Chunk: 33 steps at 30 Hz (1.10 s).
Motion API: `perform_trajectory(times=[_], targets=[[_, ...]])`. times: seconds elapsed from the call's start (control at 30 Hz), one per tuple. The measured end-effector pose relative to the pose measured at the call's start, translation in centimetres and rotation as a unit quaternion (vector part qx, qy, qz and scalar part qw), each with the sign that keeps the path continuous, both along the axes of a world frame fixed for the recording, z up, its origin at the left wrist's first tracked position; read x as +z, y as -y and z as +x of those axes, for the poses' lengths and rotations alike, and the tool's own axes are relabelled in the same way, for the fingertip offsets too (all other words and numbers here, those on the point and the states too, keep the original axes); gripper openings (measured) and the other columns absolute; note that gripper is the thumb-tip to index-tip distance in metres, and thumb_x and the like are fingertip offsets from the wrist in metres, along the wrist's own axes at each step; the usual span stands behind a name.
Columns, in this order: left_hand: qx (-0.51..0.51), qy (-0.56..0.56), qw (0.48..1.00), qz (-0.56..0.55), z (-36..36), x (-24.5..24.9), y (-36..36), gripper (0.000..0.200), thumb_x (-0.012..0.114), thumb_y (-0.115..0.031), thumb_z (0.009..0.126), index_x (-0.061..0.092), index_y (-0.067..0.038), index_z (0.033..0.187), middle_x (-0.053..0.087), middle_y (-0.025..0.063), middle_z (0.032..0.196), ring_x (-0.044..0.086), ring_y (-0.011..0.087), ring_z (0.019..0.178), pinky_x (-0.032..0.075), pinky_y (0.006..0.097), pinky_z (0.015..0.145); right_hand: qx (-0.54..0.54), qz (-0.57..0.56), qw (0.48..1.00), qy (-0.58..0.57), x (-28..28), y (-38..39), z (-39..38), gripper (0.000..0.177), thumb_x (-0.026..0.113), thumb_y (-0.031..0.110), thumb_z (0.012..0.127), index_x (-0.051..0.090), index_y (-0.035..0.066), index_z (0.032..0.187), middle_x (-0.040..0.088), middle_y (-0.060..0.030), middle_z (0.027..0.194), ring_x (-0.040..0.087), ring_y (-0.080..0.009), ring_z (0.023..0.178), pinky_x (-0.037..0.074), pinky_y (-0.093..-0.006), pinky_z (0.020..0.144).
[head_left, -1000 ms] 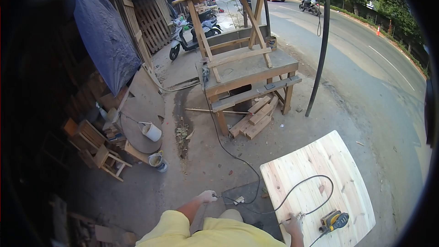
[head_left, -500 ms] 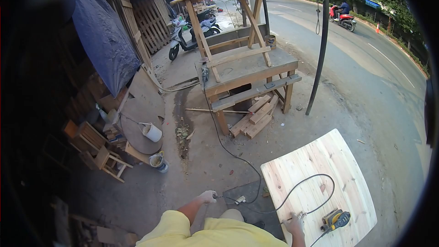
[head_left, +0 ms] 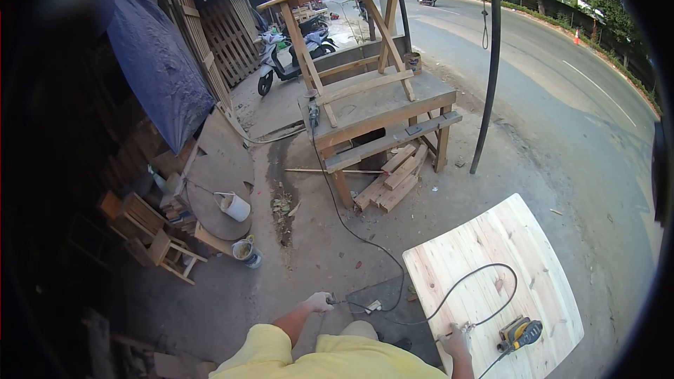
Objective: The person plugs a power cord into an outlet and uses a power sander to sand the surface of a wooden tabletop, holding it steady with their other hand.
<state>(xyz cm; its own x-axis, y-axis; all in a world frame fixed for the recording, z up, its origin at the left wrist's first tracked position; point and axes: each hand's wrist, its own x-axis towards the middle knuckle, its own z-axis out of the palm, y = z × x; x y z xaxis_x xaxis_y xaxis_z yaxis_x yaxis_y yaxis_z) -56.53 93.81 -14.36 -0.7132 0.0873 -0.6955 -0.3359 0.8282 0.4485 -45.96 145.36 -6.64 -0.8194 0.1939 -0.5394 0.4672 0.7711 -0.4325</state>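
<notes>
My left hand (head_left: 319, 302) is closed round the end of a black cable, low in the middle of the view. Over the left edge of a pale wooden panel (head_left: 484, 267), my right hand (head_left: 456, 340) is closed on another part of the cable (head_left: 456, 284), which loops across the wood. A yellow and black power sander (head_left: 523, 335) rests on the panel to the right of that hand. On the ground between my hands lies a small white piece (head_left: 373, 306).
Ahead stands a workbench (head_left: 379, 109) bearing an upturned wooden table frame (head_left: 351, 45), with wood blocks (head_left: 397, 179) beneath. Buckets (head_left: 235, 206) and a small wooden chair (head_left: 165, 245) are at the left. A black pole (head_left: 488, 84) rises beside the road.
The red motorbike with its rider has moved left and farther away along the road. The view has shifted slightly, while both hands keep almost the same place and hold.
</notes>
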Motion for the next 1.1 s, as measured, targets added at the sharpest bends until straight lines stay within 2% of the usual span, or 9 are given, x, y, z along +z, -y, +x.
perform_trajectory(times=[0.17, 0.4, 0.5, 0.57, 0.7, 0.8, 0.87, 0.93, 1.1], targets=[[-0.029, -0.039, 0.999, -0.007, -0.2, 0.3, 0.2, 0.048, 0.082, -0.033, 0.070, 0.071, -0.008, 0.110, 0.075, 0.0115, 0.100, 0.071, 0.0266, 0.093, 0.055, 0.0391, 0.083, -0.010, 0.012, 1.000, 0.019, 1.3, 0.6, -0.3, 0.074, 0.078, 0.043, 0.081, 0.057, 0.005, 0.141, 0.042, -0.0418, 0.146, 0.022, -0.0552, 0.149, 0.032, -0.0559, 0.118], [0.003, -0.046, 0.999, 0.010, -0.5, 1.7, 0.1, 0.053, 0.087, -0.043, 0.072, 0.072, -0.005, 0.105, 0.074, 0.0127, 0.098, 0.070, 0.0242, 0.091, 0.055, 0.0374, 0.083, -0.003, 0.031, 1.000, -0.001, -0.1, 0.6, 0.2, 0.076, 0.077, 0.044, 0.081, 0.055, 0.005, 0.142, 0.043, -0.0407, 0.146, 0.022, -0.0540, 0.149, 0.030, -0.0559, 0.119], [0.051, -0.107, 0.992, 0.032, -0.8, 2.1, 0.2, 0.054, 0.088, -0.048, 0.072, 0.072, -0.005, 0.100, 0.072, 0.0097, 0.091, 0.068, 0.0205, 0.083, 0.054, 0.0352, 0.077, 0.001, 0.055, 0.998, -0.012, -1.2, 0.6, 0.3, 0.077, 0.077, 0.044, 0.081, 0.055, 0.005, 0.143, 0.044, -0.0400, 0.146, 0.023, -0.0535, 0.149, 0.031, -0.0559, 0.118], [0.124, -0.173, 0.974, 0.075, -1.4, 0.7, 1.2, 0.049, 0.088, -0.045, 0.074, 0.072, -0.006, 0.097, 0.068, 0.0036, 0.081, 0.063, 0.0155, 0.074, 0.052, 0.0323, 0.069, -0.003, 0.045, 0.999, -0.007, -1.9, 0.4, 0.3, 0.077, 0.076, 0.044, 0.081, 0.054, 0.005, 0.143, 0.044, -0.0398, 0.146, 0.022, -0.0526, 0.150, 0.031, -0.0558, 0.117], [0.197, -0.202, 0.954, 0.099, -2.6, 2.8, 1.4, 0.038, 0.088, -0.035, 0.080, 0.070, -0.007, 0.097, 0.064, -0.0010, 0.076, 0.057, 0.0088, 0.062, 0.048, 0.0283, 0.056, -0.016, 0.025, 1.000, -0.009, -3.1, 0.2, 0.6, 0.077, 0.076, 0.043, 0.081, 0.054, 0.004, 0.143, 0.042, -0.0404, 0.148, 0.019, -0.0520, 0.151, 0.029, -0.0555, 0.118], [0.275, -0.232, 0.916, 0.177, -3.7, 4.9, 2.2, 0.035, 0.088, -0.034, 0.081, 0.069, -0.007, 0.094, 0.064, -0.0001, 0.074, 0.058, 0.0096, 0.061, 0.048, 0.0264, 0.057, -0.003, 0.065, 0.998, -0.027, -1.8, 0.5, 0.9, 0.077, 0.076, 0.044, 0.081, 0.054, 0.004, 0.143, 0.038, -0.0398, 0.151, 0.018, -0.0501, 0.152, 0.027, -0.0545, 0.120], [0.363, -0.281, 0.858, 0.229, -4.6, 6.9, 2.8, 0.031, 0.087, -0.026, 0.083, 0.066, -0.007, 0.097, 0.065, 0.0016, 0.075, 0.060, 0.0102, 0.059, 0.051, 0.0260, 0.053, -0.011, 0.048, 0.998, -0.029, -1.5, 0.3, 1.1, 0.076, 0.076, 0.045, 0.080, 0.056, 0.006, 0.143, 0.034, -0.0381, 0.155, 0.017, -0.0478, 0.153, 0.024, -0.0530, 0.122], [0.402, -0.321, 0.821, 0.249, -6.1, 8.0, 4.4, 0.027, 0.083, -0.016, 0.086, 0.065, -0.005, 0.102, 0.065, 0.0030, 0.078, 0.064, 0.0127, 0.064, 0.058, 0.0294, 0.055, -0.022, 0.046, 0.998, -0.035, -0.7, 0.3, 1.1, 0.074, 0.076, 0.044, 0.080, 0.058, 0.007, 0.141, 0.034, -0.0365, 0.156, 0.018, -0.0469, 0.153, 0.024, -0.0526, 0.122], [0.446, -0.449, 0.738, 0.235, -8.8, 11.7, 9.3, 0.030, 0.082, -0.011, 0.086, 0.064, -0.004, 0.109, 0.066, 0.0065, 0.092, 0.066, 0.0144, 0.069, 0.060, 0.0294, 0.059, -0.058, 0.022, 0.993, -0.099, -0.5, 0.0, 1.4, 0.060, 0.077, 0.036, 0.082, 0.064, 0.008, 0.134, 0.037, -0.0316, 0.156, 0.024, -0.0460, 0.151, 0.025, -0.0521, 0.122]])
